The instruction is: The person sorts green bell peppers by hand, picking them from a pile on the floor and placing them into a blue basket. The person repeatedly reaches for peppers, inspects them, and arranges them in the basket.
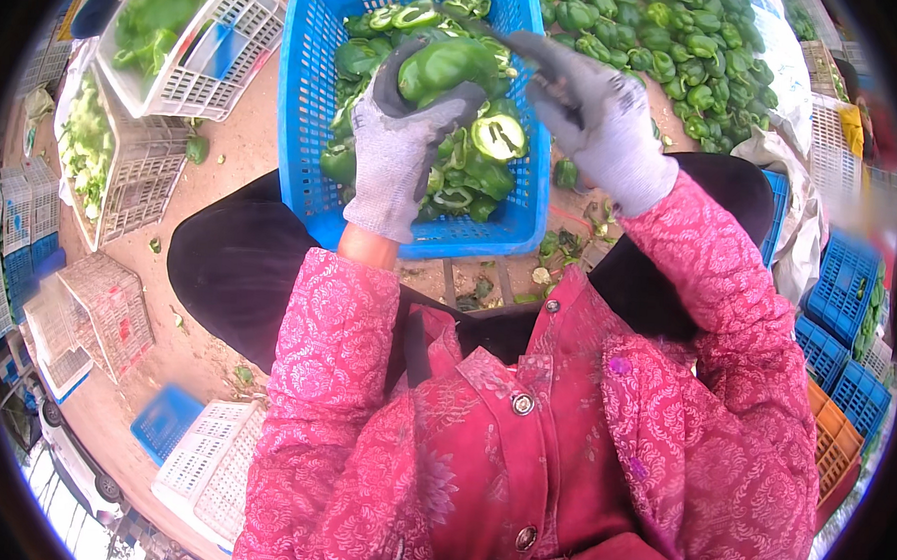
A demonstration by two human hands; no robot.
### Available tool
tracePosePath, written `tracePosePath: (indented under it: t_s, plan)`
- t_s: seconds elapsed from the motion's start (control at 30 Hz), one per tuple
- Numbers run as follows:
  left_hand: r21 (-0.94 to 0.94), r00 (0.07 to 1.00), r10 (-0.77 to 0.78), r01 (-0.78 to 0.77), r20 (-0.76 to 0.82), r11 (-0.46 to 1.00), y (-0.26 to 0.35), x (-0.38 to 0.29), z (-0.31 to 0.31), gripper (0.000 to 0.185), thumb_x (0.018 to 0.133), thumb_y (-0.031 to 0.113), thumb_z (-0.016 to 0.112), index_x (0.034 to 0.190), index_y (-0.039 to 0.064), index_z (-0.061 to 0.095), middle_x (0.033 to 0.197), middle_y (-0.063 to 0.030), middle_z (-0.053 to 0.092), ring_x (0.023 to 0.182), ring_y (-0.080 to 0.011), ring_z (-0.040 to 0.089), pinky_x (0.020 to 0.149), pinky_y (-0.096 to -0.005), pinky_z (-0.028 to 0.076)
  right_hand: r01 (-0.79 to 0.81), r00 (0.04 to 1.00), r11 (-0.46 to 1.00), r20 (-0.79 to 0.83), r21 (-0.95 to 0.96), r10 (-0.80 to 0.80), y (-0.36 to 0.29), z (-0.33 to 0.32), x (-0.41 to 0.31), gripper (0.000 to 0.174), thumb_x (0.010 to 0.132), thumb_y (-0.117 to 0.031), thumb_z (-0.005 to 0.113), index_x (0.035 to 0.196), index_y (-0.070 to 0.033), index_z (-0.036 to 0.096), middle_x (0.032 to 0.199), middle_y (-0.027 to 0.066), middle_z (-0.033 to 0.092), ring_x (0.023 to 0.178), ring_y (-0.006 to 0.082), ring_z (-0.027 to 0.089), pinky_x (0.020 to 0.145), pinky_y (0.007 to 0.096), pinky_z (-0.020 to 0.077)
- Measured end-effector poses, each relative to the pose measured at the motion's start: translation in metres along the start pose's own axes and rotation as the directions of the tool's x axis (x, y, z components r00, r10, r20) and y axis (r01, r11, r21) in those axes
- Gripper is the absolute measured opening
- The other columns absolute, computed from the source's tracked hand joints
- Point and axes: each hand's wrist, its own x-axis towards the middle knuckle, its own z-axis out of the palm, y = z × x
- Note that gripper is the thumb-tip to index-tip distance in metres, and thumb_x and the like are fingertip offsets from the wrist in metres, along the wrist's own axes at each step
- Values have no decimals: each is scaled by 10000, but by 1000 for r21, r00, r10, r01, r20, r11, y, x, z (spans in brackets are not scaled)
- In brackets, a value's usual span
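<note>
Held in my left hand [407, 113], in a gray-coated knit glove, is a whole green bell pepper [450, 70]. My right hand [595, 106], gloved alike, is just to its right with fingers bent. From its fingertips a thin dark knife [478, 24] seems to run left above the pepper; motion blur hides its outline and handle. Both hands are over a blue plastic crate [465, 239] between my knees. Cut and whole peppers fill the crate, among them a halved pepper [500, 136] with its pale cut face up.
A large heap of green peppers [676, 50] lies at the upper right beside white sacking [787, 167]. White crates [226, 52] of peppers and of pale green pieces [90, 152] stand at left. Pepper scraps [563, 244] litter the ground. Blue crates [842, 286] are stacked at right.
</note>
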Motion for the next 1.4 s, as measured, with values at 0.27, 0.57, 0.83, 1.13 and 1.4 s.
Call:
tracePosePath:
  t_s: [0.27, 0.57, 0.83, 1.13, 1.4]
  plan:
    - [290, 989, 142, -125, -38, 949, -22, -3, 1, 708, 625, 54, 852, 1258, -43, 550, 1132, -107, 648, 1007, -181, 636, 883, -302, 528, -60, 962, 935, 228, -350, 148, 4, 38, -10, 653, 881, -168, 614, 1472, -98, 345, 952, 203, 682, 806, 367, 683, 671, 459, 547]
    - [191, 990, 77, -54, -114, 980, -46, 0, 5, 650, 669, -26, 819, 1262, -66, 556, 1108, -109, 659, 967, -159, 638, 859, -289, 529, -190, 910, 947, 315, -259, 269, 38, 77, -1, 500, 841, -188, 624, 1277, 8, 477, 877, 179, 705, 787, 345, 698, 683, 438, 556]
    - [66, 997, 2, 3, -72, 998, -46, -1, -4, 583, 708, -137, 742, 1256, -21, 580, 1108, -108, 655, 930, -135, 656, 744, -240, 562, -744, 665, 513, 546, 428, 510, 67, 80, 7, 185, 845, -169, 618, 798, 5, 663, 648, 87, 649, 514, 157, 598, 489, 308, 499]
    - [-178, 1000, -5, 4, -8, 984, -30, 0, -7, 671, 709, -182, 597, 1344, 12, 501, 1315, -127, 549, 1133, -247, 608, 877, -352, 588, -713, 701, 255, 654, 653, 285, 69, 69, 2, 321, 987, -189, 427, 976, 8, 680, 846, 54, 677, 640, 80, 561, 572, 216, 483]
    - [117, 976, -42, 17, 214, 993, -22, -7, -5, 757, 600, -152, 711, 1318, 29, 555, 1311, -79, 568, 1132, -184, 596, 865, -282, 564, -570, 770, 86, 496, 817, 401, 74, 73, 13, 425, 851, -367, 700, 1123, -43, 658, 897, 107, 709, 765, 151, 676, 673, 270, 525]
